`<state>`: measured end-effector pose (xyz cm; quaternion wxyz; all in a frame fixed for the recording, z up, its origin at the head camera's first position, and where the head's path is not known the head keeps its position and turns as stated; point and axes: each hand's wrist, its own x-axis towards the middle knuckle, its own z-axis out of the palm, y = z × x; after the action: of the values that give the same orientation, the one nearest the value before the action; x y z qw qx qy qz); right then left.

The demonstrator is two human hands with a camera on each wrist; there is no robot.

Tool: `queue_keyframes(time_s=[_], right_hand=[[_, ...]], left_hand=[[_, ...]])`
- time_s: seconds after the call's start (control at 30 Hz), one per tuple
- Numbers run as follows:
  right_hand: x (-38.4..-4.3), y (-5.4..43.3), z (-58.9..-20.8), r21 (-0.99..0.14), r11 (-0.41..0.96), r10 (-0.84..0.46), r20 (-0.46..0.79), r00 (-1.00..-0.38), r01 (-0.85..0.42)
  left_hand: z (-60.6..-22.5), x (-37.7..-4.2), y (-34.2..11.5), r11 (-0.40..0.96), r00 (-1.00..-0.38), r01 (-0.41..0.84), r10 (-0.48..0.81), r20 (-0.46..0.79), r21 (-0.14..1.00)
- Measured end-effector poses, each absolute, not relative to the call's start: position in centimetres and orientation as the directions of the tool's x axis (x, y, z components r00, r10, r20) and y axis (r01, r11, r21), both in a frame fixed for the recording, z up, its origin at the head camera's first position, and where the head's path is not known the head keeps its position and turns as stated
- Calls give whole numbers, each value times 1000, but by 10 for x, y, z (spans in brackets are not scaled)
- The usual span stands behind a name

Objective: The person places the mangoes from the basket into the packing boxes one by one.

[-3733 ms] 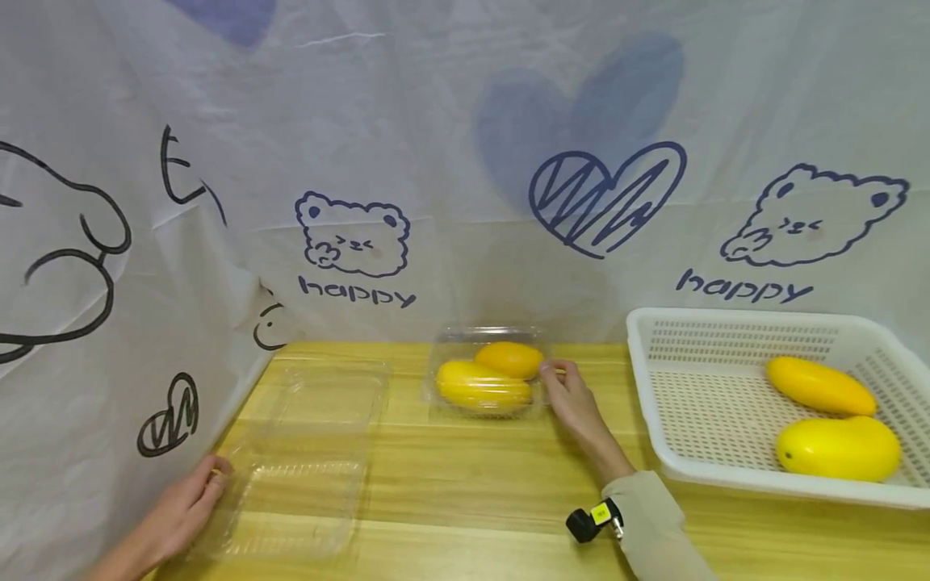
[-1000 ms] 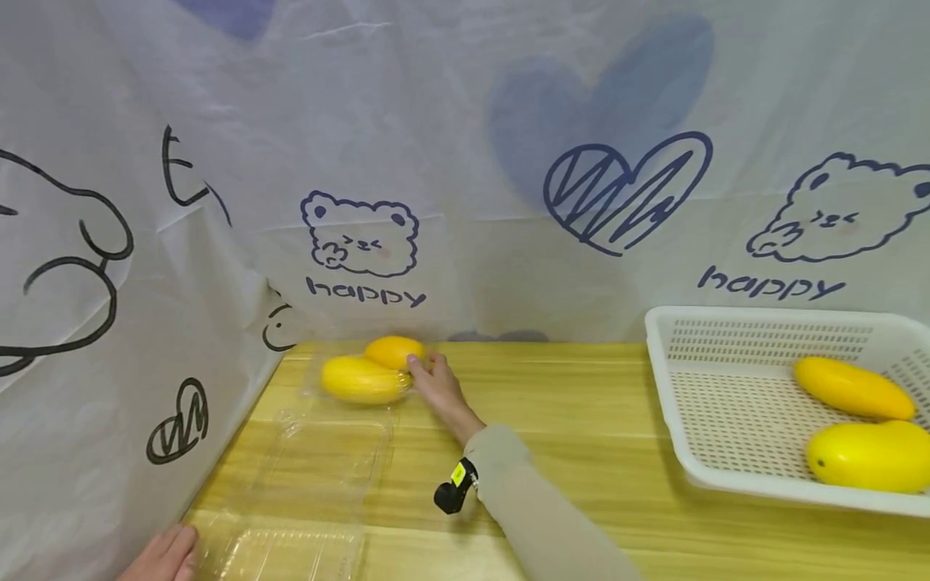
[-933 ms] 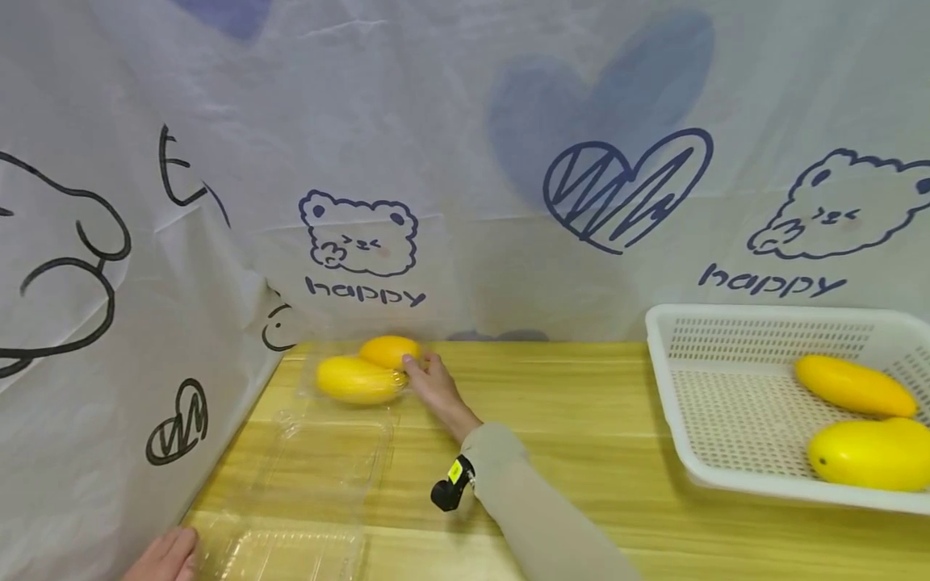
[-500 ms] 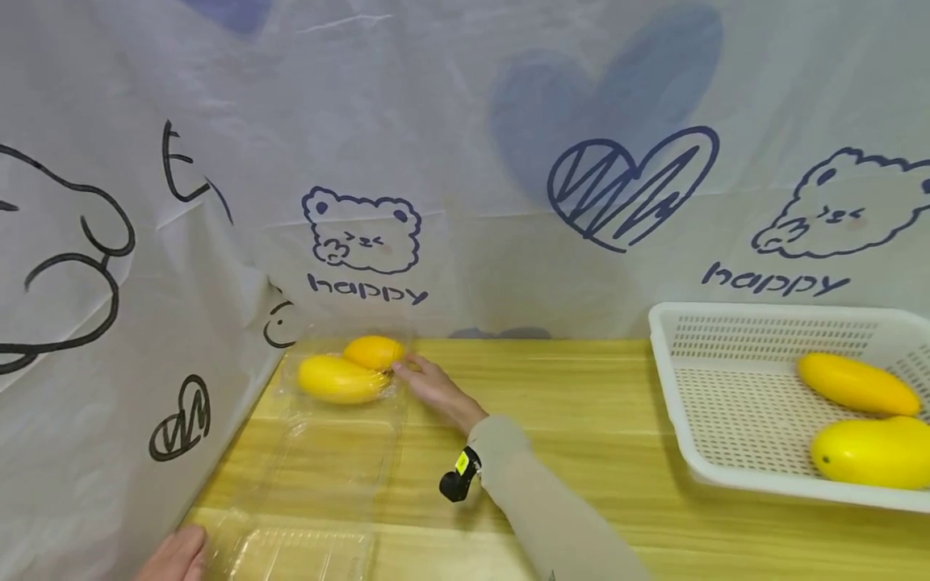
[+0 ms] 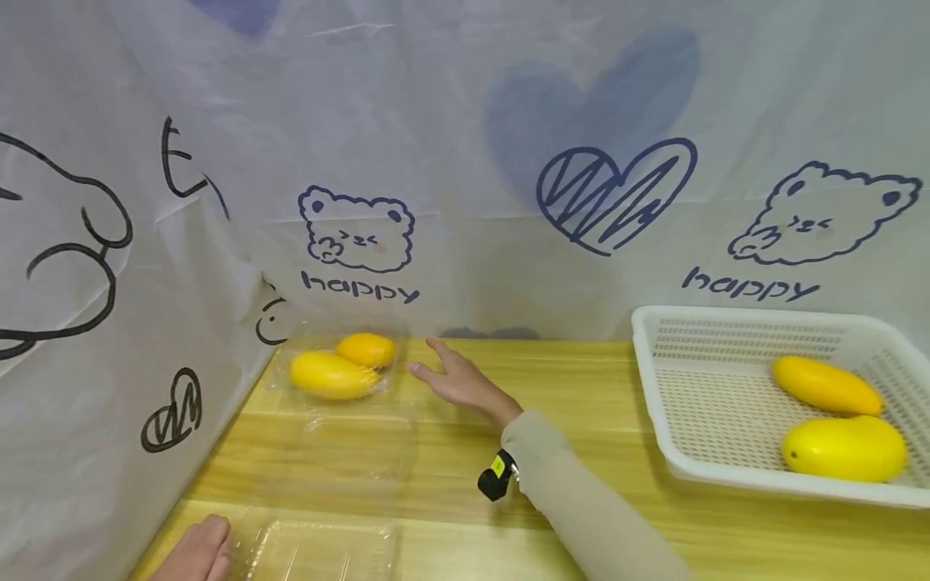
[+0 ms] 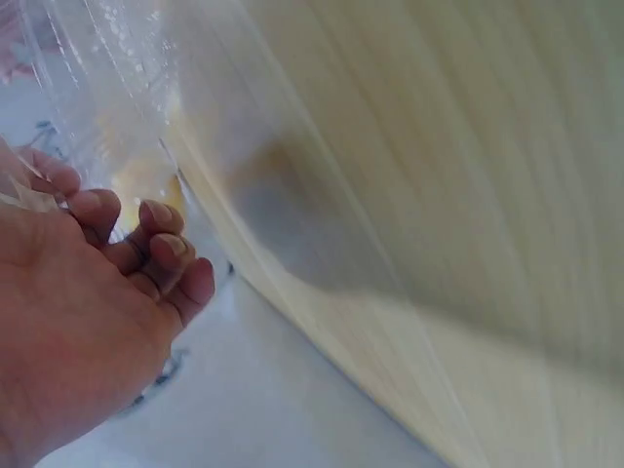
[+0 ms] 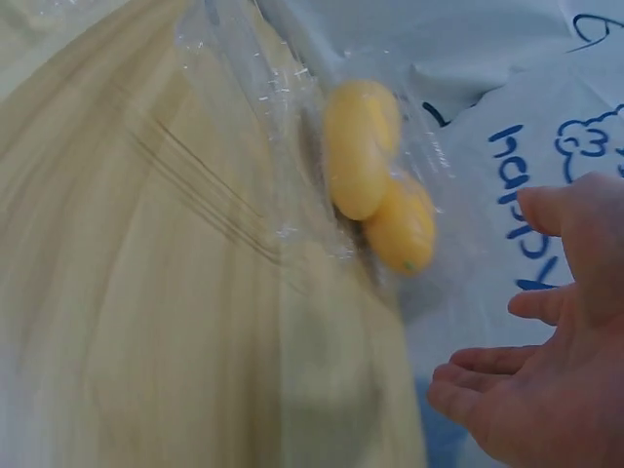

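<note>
Two yellow mangoes [image 5: 333,375] lie in a closed clear plastic clamshell box [image 5: 395,339] at the table's back left corner. My right hand [image 5: 461,379] is just right of that box, apart from it, fingers spread and holding nothing; the right wrist view has the same hand [image 7: 546,341] with a gap to the fruit. In front of the box lies a second clear clamshell [image 5: 356,452], unfolded, with nothing in it. My left hand [image 5: 196,553] is at its near left edge; in the left wrist view the thumb and forefinger of this hand [image 6: 97,292] pinch clear plastic.
On the right, a white perforated basket [image 5: 654,403] holds two more mangoes, an orange-yellow one [image 5: 827,386] and a yellow one [image 5: 843,448]. A white printed cloth [image 5: 465,266] hangs behind and to the left of the wooden table [image 5: 567,387].
The filled box has slid left from the middle back to the corner, pushed by my right hand. That hand has now let go and drawn back right. The unfolded clamshell has come nearer with my left hand.
</note>
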<state>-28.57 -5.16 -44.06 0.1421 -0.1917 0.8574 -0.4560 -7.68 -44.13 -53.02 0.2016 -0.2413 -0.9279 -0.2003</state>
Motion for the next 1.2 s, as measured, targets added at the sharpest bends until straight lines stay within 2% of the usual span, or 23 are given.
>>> queue_keyframes(time_s=[0.07, 0.17, 0.3, 0.47, 0.7, 0.87, 1.2], right_hand=[[-284, -42, -437, -807, 538, -471, -47, -881, -245], [-282, -27, -432, -770, 565, -490, -21, -872, -298], [-276, -6, -427, -734, 574, -523, 13, -852, -363], [-270, 12, -423, -666, 606, -568, 19, -823, -434], [-259, 32, -413, -499, 691, -584, 40, -811, -523], [-251, 47, -403, -435, 705, -599, 59, -799, -560], [-245, 78, -397, -276, 729, -617, 130, -776, -626]], left_hand=[[-529, -74, -430, 823, -820, 502, 355, 448, 266], [-521, -68, -408, 878, -879, 409, 305, 366, 250], [-510, -65, -381, 931, -923, 316, 256, 286, 185], [-503, -66, -360, 943, -919, 314, 272, 283, 113], [-491, -65, -326, 968, -963, 228, 209, 168, 102], [-492, -70, -304, 969, -955, 234, 212, 207, 85], [-490, -85, -263, 966, -960, 219, 189, 208, 135]])
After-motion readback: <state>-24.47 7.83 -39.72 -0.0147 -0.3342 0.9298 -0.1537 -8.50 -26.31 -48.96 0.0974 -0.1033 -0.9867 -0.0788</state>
